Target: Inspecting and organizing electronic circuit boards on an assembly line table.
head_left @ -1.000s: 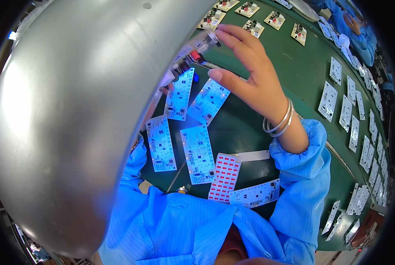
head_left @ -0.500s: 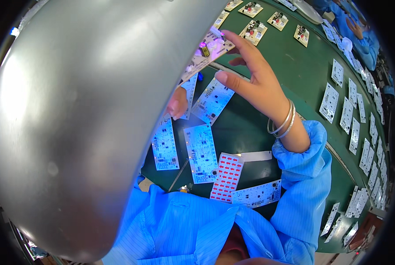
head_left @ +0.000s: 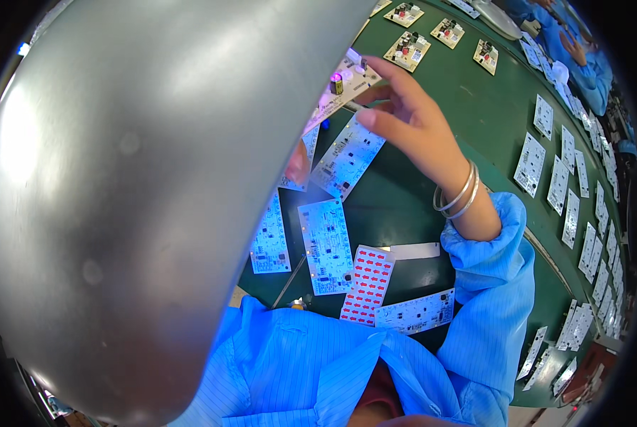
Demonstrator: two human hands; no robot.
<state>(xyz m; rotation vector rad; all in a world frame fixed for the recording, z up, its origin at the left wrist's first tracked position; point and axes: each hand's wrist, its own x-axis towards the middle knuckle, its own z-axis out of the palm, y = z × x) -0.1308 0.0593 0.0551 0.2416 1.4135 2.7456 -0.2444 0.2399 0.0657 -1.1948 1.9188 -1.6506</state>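
Note:
A pale circuit board [head_left: 358, 82] with a standing capacitor and white connectors is raised and tilted above the table, lit violet. My right hand [head_left: 411, 107], two bangles on its wrist, is at the board's right corner. Its index finger reaches the upper edge, and the thumb is apart below. Only a few fingertips of my left hand [head_left: 298, 165] show, just under the board's near end; a metal hood hides the rest, so its grip is unclear. Beneath lie flat white circuit boards [head_left: 325, 249], one of them a slanted board [head_left: 350, 153] near my right thumb.
The big grey metal hood [head_left: 119, 213] blocks the left half. A red-arrow sticker sheet [head_left: 368, 285], a white strip [head_left: 414, 251] and another board [head_left: 417, 313] lie near my body. Component-filled boards [head_left: 408, 50] sit far off; many white boards [head_left: 530, 165] line the right, near a co-worker [head_left: 585, 71].
The raised board has shifted slightly right and down. My right thumb and fingers have drawn closer together. My left fingertips have moved a little right and up, and the hood covers more.

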